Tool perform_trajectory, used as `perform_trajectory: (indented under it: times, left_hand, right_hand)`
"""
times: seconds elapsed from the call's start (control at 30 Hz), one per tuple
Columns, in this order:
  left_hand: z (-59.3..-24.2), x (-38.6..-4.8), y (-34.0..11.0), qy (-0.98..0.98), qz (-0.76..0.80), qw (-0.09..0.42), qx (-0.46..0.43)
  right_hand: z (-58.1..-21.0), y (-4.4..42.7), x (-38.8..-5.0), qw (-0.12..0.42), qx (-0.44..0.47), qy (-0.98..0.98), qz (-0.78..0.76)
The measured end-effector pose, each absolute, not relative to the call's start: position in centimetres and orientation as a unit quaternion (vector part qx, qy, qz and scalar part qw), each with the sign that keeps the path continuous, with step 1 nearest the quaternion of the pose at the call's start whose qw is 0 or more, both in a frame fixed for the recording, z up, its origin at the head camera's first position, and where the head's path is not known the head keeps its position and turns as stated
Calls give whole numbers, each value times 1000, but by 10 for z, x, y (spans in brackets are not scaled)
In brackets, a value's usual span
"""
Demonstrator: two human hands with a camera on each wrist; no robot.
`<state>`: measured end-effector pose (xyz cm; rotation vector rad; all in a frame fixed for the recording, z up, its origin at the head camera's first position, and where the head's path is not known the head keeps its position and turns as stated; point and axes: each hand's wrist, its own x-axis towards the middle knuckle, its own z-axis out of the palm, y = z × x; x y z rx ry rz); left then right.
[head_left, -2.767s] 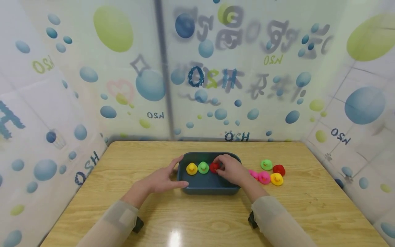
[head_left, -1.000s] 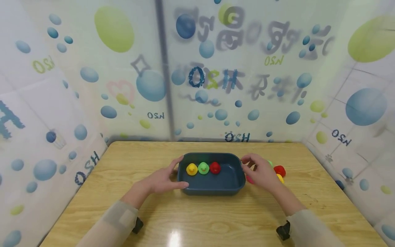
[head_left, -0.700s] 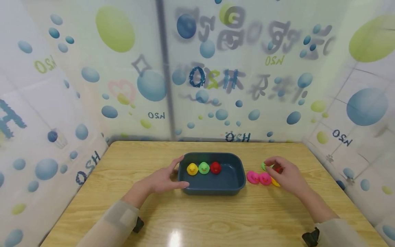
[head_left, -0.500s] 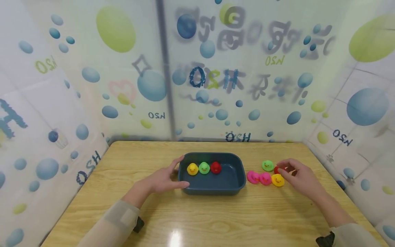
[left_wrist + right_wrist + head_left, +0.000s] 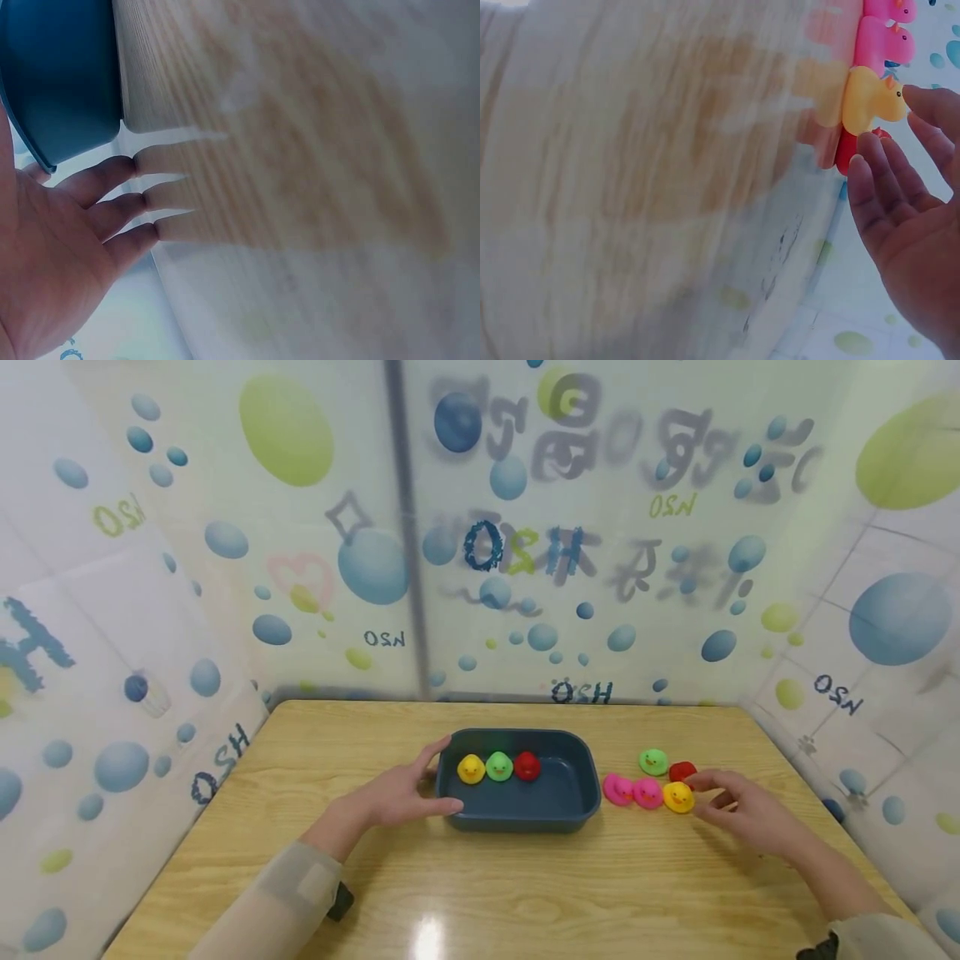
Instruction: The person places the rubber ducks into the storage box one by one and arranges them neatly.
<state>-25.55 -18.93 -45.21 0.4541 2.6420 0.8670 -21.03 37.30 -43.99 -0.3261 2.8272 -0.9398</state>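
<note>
I count eight smooth, rounded toy ducks (image 5: 647, 793). Right of the left grip (image 5: 401, 793), its fingers spread along the end of a dark blue, round-cornered tray (image 5: 525, 806), a yellow duck (image 5: 471, 769), green duck (image 5: 498, 767) and red duck (image 5: 527, 766) sit inside. Left of the relaxed, empty right grip (image 5: 742, 814), the wood-grained surface (image 5: 525, 893) bears two pink ducks (image 5: 618, 788), another green duck (image 5: 653, 762), another red duck (image 5: 681, 771), another yellow duck (image 5: 678, 797).

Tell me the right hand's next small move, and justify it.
Probably pinch the yellow duck that lies on the table: the right hand is right beside it, loosely open and holding nothing, and the tray has bare floor to the right of its red duck.
</note>
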Motion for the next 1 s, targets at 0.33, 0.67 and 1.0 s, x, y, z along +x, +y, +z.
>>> perform_trajectory:
  times: [0.33, 0.67, 1.0]
  left_hand:
    - [-453, -256, -189, 925, 304, 165, 159]
    - [-450, -254, -189, 925, 303, 167, 159]
    - [-453, -257, -190, 925, 304, 166, 158]
  right_hand:
    - [-441, 371, -214, 89, -115, 939, -312]
    - [-440, 375, -213, 103, -113, 935, -319]
    - [-439, 374, -209, 114, -127, 928, -332]
